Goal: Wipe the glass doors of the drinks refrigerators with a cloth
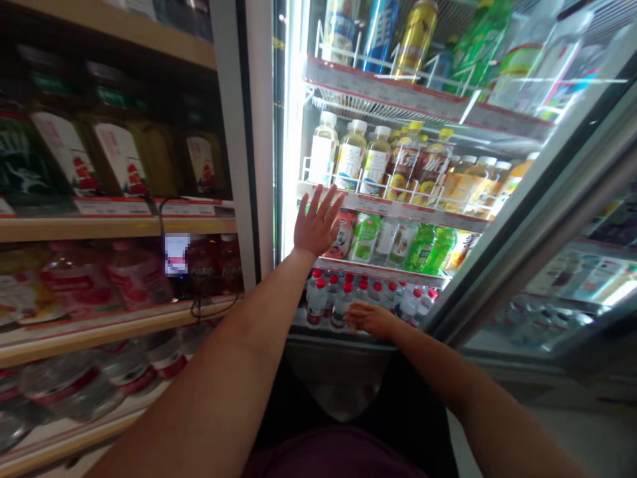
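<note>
My left hand (315,224) is raised with fingers spread, in front of the drinks fridge's middle shelf (393,207), close to a pink-labelled bottle (342,237); it holds nothing. My right hand (371,318) reaches low into the fridge, palm down, over the red-capped water bottles (328,300) on the bottom shelf. Its fingers lie fairly flat; I cannot see anything gripped in them.
The glass fridge door (537,219) stands swung open on the right. Upper fridge shelves hold tea and juice bottles (378,159) and cans (418,33). To the left, wooden shelves (114,226) carry oil bottles and large water bottles, with a black cable hanging down.
</note>
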The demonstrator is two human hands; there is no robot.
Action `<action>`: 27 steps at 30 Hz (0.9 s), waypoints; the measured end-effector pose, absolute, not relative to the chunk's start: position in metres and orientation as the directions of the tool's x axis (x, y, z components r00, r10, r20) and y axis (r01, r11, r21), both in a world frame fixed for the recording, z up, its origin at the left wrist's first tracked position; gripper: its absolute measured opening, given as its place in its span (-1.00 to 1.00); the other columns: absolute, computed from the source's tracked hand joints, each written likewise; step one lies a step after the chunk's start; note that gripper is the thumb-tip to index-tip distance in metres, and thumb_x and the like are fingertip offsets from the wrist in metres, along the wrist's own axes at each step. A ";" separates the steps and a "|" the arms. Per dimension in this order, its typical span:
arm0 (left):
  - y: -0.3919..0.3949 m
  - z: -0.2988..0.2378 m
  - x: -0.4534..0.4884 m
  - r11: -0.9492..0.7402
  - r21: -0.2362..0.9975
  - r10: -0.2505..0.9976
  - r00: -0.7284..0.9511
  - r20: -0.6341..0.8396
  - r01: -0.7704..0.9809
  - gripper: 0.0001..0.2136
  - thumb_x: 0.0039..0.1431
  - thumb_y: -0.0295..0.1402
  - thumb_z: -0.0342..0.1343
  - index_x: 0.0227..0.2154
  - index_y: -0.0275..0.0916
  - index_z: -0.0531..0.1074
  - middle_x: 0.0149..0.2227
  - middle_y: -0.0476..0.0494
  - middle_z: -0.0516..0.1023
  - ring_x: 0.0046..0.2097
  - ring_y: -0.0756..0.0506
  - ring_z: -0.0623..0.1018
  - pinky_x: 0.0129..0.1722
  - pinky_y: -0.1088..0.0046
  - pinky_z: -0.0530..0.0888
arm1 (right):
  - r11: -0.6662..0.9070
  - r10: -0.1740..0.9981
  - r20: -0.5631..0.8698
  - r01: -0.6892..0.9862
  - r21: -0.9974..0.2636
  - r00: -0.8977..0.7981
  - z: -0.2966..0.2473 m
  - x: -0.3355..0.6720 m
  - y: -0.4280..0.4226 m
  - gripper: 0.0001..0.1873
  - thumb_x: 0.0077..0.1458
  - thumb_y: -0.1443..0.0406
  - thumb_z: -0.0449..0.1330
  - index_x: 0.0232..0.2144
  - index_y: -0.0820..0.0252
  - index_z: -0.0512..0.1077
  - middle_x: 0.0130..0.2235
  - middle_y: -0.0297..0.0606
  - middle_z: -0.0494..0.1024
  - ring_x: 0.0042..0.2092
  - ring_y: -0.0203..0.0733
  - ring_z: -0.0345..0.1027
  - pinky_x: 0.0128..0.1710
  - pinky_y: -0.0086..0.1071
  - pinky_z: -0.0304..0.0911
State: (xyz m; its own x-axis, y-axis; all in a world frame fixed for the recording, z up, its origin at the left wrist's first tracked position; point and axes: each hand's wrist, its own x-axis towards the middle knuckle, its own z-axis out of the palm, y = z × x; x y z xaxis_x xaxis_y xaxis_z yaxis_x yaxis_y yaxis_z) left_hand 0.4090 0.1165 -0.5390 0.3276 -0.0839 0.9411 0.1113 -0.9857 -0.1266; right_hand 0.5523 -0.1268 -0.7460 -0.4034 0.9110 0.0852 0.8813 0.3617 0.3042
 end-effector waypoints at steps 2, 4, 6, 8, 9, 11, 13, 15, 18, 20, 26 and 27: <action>0.117 -0.539 0.409 -0.985 -0.131 -0.087 0.325 0.942 0.115 -0.44 0.37 -0.28 -0.07 0.40 -0.14 0.06 0.44 -0.09 0.01 0.47 -0.21 -0.19 0.45 -0.02 -0.19 | 0.369 0.900 0.108 0.870 0.327 -0.422 -0.731 0.551 -0.121 -0.65 0.26 0.44 0.09 -0.01 0.13 0.55 0.26 -0.32 0.38 0.37 -0.22 0.09 0.44 -0.15 -0.04; 0.117 -0.540 0.409 -0.982 -0.141 -0.095 0.312 0.945 0.126 -0.44 0.38 -0.29 -0.07 0.40 -0.14 0.06 0.44 -0.09 0.02 0.47 -0.20 -0.19 0.45 -0.01 -0.18 | 0.362 0.893 0.135 0.865 0.348 -0.429 -0.712 0.549 -0.116 -0.61 0.23 0.46 0.10 0.04 0.13 0.53 0.30 -0.31 0.32 0.40 -0.21 0.02 0.45 -0.14 -0.08; 0.117 -0.540 0.409 -0.980 -0.151 -0.105 0.303 0.947 0.131 -0.45 0.38 -0.29 -0.07 0.40 -0.15 0.07 0.43 -0.10 0.03 0.47 -0.19 -0.19 0.45 -0.01 -0.17 | 0.354 0.887 0.155 0.856 0.376 -0.435 -0.690 0.547 -0.113 -0.52 0.18 0.48 0.12 0.13 0.14 0.47 0.33 -0.30 0.28 0.41 -0.22 -0.03 0.45 -0.13 -0.10; 0.117 -0.540 0.409 -0.980 -0.152 -0.107 0.298 0.949 0.131 -0.46 0.38 -0.29 -0.07 0.39 -0.16 0.08 0.43 -0.11 0.04 0.47 -0.18 -0.20 0.45 0.00 -0.17 | 0.335 0.878 0.178 0.835 0.437 -0.445 -0.666 0.545 -0.111 -0.44 0.16 0.50 0.13 0.20 0.15 0.39 0.34 -0.31 0.25 0.41 -0.22 -0.03 0.45 -0.11 -0.08; 0.117 -0.539 0.409 -0.979 -0.154 -0.110 0.295 0.949 0.131 -0.46 0.39 -0.29 -0.07 0.39 -0.17 0.09 0.43 -0.12 0.04 0.47 -0.18 -0.20 0.45 0.00 -0.17 | 0.322 0.869 0.193 0.818 0.476 -0.455 -0.653 0.544 -0.111 -0.42 0.16 0.50 0.12 0.22 0.16 0.37 0.34 -0.32 0.25 0.41 -0.20 -0.02 0.45 -0.10 -0.07; 0.117 -0.539 0.408 -0.977 -0.165 -0.121 0.285 0.951 0.136 -0.47 0.39 -0.29 -0.07 0.38 -0.18 0.11 0.43 -0.13 0.05 0.47 -0.17 -0.21 0.45 0.02 -0.17 | 0.292 0.848 0.233 0.786 0.545 -0.477 -0.627 0.543 -0.111 -0.44 0.19 0.48 0.12 0.23 0.17 0.35 0.33 -0.31 0.27 0.40 -0.17 0.02 0.44 -0.07 -0.05; 0.117 -0.539 0.408 -0.974 -0.178 -0.135 0.271 0.953 0.141 -0.47 0.39 -0.28 -0.07 0.38 -0.19 0.11 0.42 -0.13 0.05 0.47 -0.16 -0.22 0.45 0.03 -0.17 | 0.261 0.824 0.284 0.774 0.577 -0.490 -0.601 0.542 -0.112 -0.46 0.23 0.44 0.12 0.25 0.16 0.33 0.32 -0.29 0.29 0.39 -0.15 0.04 0.43 -0.05 -0.04; 0.117 -0.540 0.409 -0.972 -0.183 -0.139 0.268 0.953 0.144 -0.47 0.39 -0.29 -0.06 0.38 -0.19 0.11 0.42 -0.13 0.05 0.47 -0.16 -0.22 0.45 0.04 -0.18 | 0.230 0.810 0.326 0.776 0.588 -0.488 -0.576 0.542 -0.112 -0.47 0.25 0.41 0.13 0.25 0.11 0.33 0.32 -0.29 0.29 0.39 -0.14 0.05 0.43 -0.04 -0.06; 0.118 -0.541 0.409 -0.975 -0.173 -0.132 0.261 0.956 0.141 -0.46 0.39 -0.29 -0.07 0.39 -0.15 0.07 0.42 -0.11 0.05 0.47 -0.16 -0.20 0.46 0.03 -0.16 | 0.191 0.817 0.349 0.786 0.588 -0.460 -0.540 0.542 -0.113 -0.49 0.27 0.40 0.12 0.24 0.05 0.34 0.33 -0.33 0.26 0.40 -0.13 0.02 0.45 -0.01 -0.14; 0.118 -0.541 0.410 -0.976 -0.166 -0.126 0.261 0.957 0.139 -0.45 0.40 -0.28 -0.08 0.40 -0.12 0.04 0.42 -0.10 0.04 0.47 -0.16 -0.19 0.45 0.01 -0.13 | 0.149 0.825 0.372 0.799 0.583 -0.425 -0.518 0.542 -0.114 -0.49 0.28 0.40 0.10 0.24 0.02 0.34 0.34 -0.34 0.25 0.40 -0.13 0.01 0.46 -0.01 -0.20; 0.118 -0.540 0.409 -0.980 -0.151 -0.108 0.292 0.950 0.129 -0.47 0.39 -0.27 -0.06 0.38 -0.14 0.11 0.41 -0.15 0.08 0.46 -0.21 -0.14 0.44 -0.03 -0.11 | -0.053 0.751 0.526 0.759 0.649 -0.398 -0.464 0.548 -0.115 -0.66 0.28 0.35 0.11 0.06 0.08 0.48 0.33 -0.32 0.28 0.43 -0.12 -0.10 0.47 -0.02 -0.33; 0.118 -0.540 0.409 -0.981 -0.149 -0.105 0.296 0.949 0.127 -0.47 0.39 -0.27 -0.06 0.38 -0.14 0.12 0.41 -0.16 0.08 0.46 -0.21 -0.14 0.44 -0.03 -0.10 | -0.089 0.727 0.554 0.744 0.662 -0.406 -0.455 0.550 -0.114 -0.71 0.29 0.34 0.10 0.00 0.10 0.51 0.33 -0.31 0.28 0.44 -0.12 -0.12 0.46 -0.02 -0.32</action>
State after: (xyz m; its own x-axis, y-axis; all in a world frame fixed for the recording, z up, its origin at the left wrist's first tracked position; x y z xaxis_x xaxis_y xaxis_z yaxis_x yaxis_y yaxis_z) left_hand 0.4085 0.1179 -0.5400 0.2961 -0.1054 0.9493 0.1270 -0.9807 -0.1485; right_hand 0.5499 -0.1144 -0.4547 -0.4059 0.7272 0.5535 0.7438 -0.0891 0.6625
